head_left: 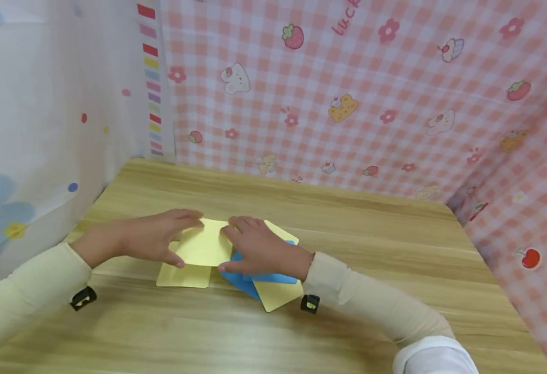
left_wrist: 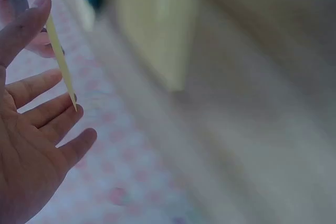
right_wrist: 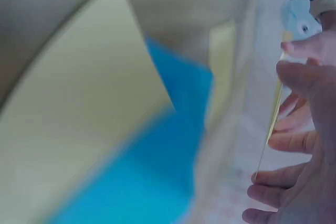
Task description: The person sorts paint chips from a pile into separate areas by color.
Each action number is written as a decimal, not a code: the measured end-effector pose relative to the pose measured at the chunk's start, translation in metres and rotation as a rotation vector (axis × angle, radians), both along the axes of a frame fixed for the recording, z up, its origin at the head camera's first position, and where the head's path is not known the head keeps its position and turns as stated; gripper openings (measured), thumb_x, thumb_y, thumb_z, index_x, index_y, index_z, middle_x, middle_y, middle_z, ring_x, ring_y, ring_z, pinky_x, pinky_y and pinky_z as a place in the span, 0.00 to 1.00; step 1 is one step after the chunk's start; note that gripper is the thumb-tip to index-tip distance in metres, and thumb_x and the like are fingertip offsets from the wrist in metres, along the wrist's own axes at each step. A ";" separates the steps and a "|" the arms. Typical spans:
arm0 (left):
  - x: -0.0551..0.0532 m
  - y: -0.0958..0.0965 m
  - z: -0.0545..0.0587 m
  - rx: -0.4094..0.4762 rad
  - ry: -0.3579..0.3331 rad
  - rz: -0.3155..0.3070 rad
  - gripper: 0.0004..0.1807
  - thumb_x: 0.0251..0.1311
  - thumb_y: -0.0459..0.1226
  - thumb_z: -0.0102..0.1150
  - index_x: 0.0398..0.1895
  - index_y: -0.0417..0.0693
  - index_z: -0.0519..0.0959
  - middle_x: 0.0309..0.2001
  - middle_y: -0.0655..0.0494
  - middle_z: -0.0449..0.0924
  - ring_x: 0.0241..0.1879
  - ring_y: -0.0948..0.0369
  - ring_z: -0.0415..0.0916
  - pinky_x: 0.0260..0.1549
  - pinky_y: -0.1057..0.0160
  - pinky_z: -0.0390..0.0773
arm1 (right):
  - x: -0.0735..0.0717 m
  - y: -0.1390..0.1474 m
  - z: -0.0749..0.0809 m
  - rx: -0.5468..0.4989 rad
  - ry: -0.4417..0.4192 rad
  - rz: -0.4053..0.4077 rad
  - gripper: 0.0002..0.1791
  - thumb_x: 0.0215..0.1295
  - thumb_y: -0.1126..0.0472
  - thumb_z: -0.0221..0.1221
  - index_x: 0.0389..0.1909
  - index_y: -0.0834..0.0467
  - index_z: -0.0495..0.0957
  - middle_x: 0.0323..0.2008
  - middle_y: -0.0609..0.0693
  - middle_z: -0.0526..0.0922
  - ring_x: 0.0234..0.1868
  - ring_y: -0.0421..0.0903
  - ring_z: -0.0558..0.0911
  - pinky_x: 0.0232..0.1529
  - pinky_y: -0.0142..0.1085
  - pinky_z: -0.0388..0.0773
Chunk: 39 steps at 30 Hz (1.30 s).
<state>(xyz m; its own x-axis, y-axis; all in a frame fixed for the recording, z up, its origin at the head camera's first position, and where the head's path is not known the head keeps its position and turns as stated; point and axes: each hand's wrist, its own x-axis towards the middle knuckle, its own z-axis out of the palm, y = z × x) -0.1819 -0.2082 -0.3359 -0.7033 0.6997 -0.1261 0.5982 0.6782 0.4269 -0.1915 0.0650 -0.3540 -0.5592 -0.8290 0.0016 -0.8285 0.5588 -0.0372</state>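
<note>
Between both hands, a plain yellow card is raised over the table. My left hand holds its left side, with the thumb at the near corner and the fingers at the far edge. On the right side, my right hand grips it in the same way. Both wrist views show the card edge-on as a thin strip. Another yellow card lies flat below it. Under the right hand lies a loose overlapping pile of blue cards and yellow cards, partly hidden.
All the cards are on a wood-grain table. A pink checked cloth hangs behind and to the right, and a white patterned cloth hangs at the left. Black devices sit at both wrists.
</note>
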 end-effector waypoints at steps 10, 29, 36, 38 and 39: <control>0.021 -0.035 -0.054 0.000 -0.026 0.078 0.48 0.52 0.47 0.76 0.70 0.31 0.66 0.74 0.33 0.57 0.71 0.36 0.59 0.66 0.37 0.63 | 0.008 -0.048 -0.040 0.088 -0.180 -0.037 0.41 0.66 0.32 0.59 0.72 0.52 0.66 0.70 0.56 0.66 0.73 0.55 0.63 0.69 0.53 0.64; -0.013 0.110 -0.029 -0.074 0.229 -0.129 0.48 0.60 0.55 0.68 0.73 0.31 0.64 0.72 0.33 0.63 0.70 0.40 0.64 0.67 0.43 0.66 | -0.009 0.113 -0.018 -0.009 -0.353 -0.116 0.43 0.63 0.46 0.69 0.74 0.56 0.62 0.77 0.61 0.54 0.76 0.61 0.57 0.71 0.58 0.61; -0.019 0.137 -0.054 -0.134 0.195 -0.155 0.52 0.58 0.59 0.68 0.75 0.35 0.63 0.73 0.35 0.62 0.72 0.41 0.62 0.67 0.40 0.63 | -0.003 0.129 -0.042 -0.031 -0.319 -0.111 0.46 0.62 0.45 0.70 0.74 0.59 0.60 0.76 0.65 0.55 0.75 0.63 0.58 0.69 0.57 0.63; -0.019 0.139 -0.057 -0.139 0.183 -0.151 0.52 0.58 0.59 0.68 0.75 0.35 0.62 0.73 0.35 0.62 0.72 0.42 0.61 0.68 0.40 0.63 | -0.004 0.130 -0.044 -0.046 -0.312 -0.116 0.45 0.62 0.45 0.69 0.73 0.58 0.60 0.75 0.64 0.56 0.74 0.62 0.59 0.69 0.57 0.63; -0.019 0.139 -0.057 -0.134 0.183 -0.151 0.51 0.57 0.58 0.69 0.74 0.34 0.62 0.73 0.35 0.62 0.71 0.41 0.62 0.68 0.40 0.63 | -0.004 0.130 -0.045 -0.052 -0.309 -0.118 0.45 0.62 0.45 0.69 0.73 0.58 0.60 0.75 0.63 0.57 0.74 0.61 0.59 0.69 0.57 0.63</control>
